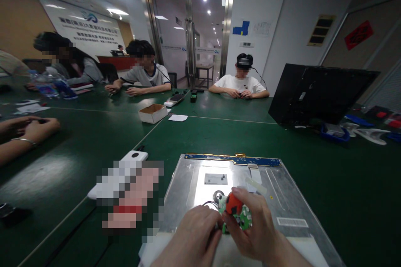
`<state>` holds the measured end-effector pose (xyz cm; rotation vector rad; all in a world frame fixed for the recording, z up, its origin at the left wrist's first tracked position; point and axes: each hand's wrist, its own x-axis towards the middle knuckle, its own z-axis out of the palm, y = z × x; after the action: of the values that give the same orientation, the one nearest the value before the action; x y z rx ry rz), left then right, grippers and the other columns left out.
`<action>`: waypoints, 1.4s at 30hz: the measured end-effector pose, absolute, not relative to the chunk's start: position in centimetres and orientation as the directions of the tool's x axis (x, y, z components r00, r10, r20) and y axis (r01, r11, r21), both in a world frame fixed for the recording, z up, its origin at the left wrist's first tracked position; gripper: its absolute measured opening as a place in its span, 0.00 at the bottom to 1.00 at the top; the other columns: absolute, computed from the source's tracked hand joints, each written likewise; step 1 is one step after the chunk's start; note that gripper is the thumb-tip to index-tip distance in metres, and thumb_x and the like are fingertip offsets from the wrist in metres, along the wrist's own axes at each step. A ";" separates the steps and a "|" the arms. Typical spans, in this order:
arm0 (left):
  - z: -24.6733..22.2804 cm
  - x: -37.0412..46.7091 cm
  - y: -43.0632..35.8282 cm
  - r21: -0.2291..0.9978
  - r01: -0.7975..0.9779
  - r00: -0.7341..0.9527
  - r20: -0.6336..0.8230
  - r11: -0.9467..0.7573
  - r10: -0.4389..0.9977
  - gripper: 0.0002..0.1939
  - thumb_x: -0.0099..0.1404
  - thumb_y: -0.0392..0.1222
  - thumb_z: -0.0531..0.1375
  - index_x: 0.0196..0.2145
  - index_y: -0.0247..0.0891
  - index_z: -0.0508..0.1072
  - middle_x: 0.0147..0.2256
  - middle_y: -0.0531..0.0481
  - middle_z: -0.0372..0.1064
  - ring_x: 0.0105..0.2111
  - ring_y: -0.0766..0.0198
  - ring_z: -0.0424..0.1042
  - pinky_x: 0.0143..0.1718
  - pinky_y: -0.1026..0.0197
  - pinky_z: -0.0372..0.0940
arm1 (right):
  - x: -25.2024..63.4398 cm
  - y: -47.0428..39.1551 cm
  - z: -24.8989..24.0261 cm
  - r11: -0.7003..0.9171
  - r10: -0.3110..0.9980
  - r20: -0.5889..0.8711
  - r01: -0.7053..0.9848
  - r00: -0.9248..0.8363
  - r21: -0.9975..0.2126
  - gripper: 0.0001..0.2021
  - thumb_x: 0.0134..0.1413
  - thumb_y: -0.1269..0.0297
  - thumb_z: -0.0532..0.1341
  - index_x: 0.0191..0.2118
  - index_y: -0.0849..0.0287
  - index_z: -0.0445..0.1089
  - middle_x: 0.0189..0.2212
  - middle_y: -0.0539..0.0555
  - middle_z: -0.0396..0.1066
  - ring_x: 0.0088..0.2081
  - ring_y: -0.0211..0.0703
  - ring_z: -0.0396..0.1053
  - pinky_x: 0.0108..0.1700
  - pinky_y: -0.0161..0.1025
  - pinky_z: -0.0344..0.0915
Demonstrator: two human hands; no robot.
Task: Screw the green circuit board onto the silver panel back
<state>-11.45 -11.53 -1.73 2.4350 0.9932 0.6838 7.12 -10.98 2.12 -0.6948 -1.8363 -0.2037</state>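
A green circuit board point(246, 221) sits over the back of a silver display panel point(300, 200), partly covered by my hands. My right hand point(258, 221) is closed around the orange and black handle of a screwdriver point(233, 204), which stands over the board; its tip is hidden. At the board's left edge, my left hand point(197, 231) has its fingers pinched together on the board; the fingertips are partly hidden. Just behind the hands lie a small round dark part point(218, 195) and a black wire. A blue circuit strip point(213, 158) runs along the panel's far edge.
Left of the panel are a white power bank point(133, 156) and a blurred pink item point(138, 196). Farther off stand an open white box point(153, 114) and a large black screen point(319, 96). Several people sit around the green table point(225, 133); another person's hands point(40, 127) rest at left.
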 end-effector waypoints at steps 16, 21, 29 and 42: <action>-1.8 -11.3 -11.5 0.574 0.481 0.618 0.315 -0.663 0.721 0.11 0.66 0.31 0.53 0.43 0.42 0.69 0.38 0.49 0.73 0.36 0.56 0.71 0.38 0.56 0.62 | 7.1 -10.8 2.4 0.841 0.370 0.898 0.497 -0.239 -0.214 0.22 0.69 0.69 0.53 0.66 0.59 0.54 0.33 0.53 0.79 0.29 0.43 0.77 0.30 0.38 0.73; -1.8 -11.5 -11.6 0.579 0.492 0.622 0.289 -0.650 0.728 0.12 0.66 0.31 0.54 0.44 0.42 0.69 0.39 0.49 0.74 0.37 0.55 0.71 0.39 0.55 0.63 | 7.1 -10.8 2.4 0.826 0.372 0.898 0.526 -0.234 -0.205 0.20 0.70 0.67 0.53 0.64 0.58 0.55 0.33 0.53 0.79 0.30 0.42 0.77 0.30 0.37 0.73; -1.9 -11.5 -11.7 0.563 0.493 0.609 0.321 -0.663 0.726 0.11 0.66 0.32 0.53 0.44 0.42 0.69 0.38 0.48 0.74 0.37 0.54 0.72 0.40 0.54 0.65 | 7.2 -10.9 1.8 0.767 0.375 0.906 0.615 -0.196 -0.185 0.18 0.71 0.61 0.54 0.61 0.60 0.58 0.34 0.54 0.79 0.31 0.42 0.78 0.32 0.37 0.75; -2.2 -11.7 -11.7 0.534 0.511 0.616 0.318 -0.673 0.721 0.08 0.67 0.33 0.52 0.41 0.41 0.68 0.37 0.47 0.72 0.35 0.55 0.71 0.37 0.55 0.63 | 7.5 -11.2 1.7 0.790 0.347 0.918 0.587 -0.191 -0.177 0.20 0.67 0.66 0.56 0.62 0.61 0.58 0.36 0.56 0.79 0.34 0.43 0.78 0.36 0.37 0.76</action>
<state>-11.65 -11.71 -2.18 2.4501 0.9824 0.7317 7.47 -11.16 1.67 -0.7205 -1.8028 -0.2534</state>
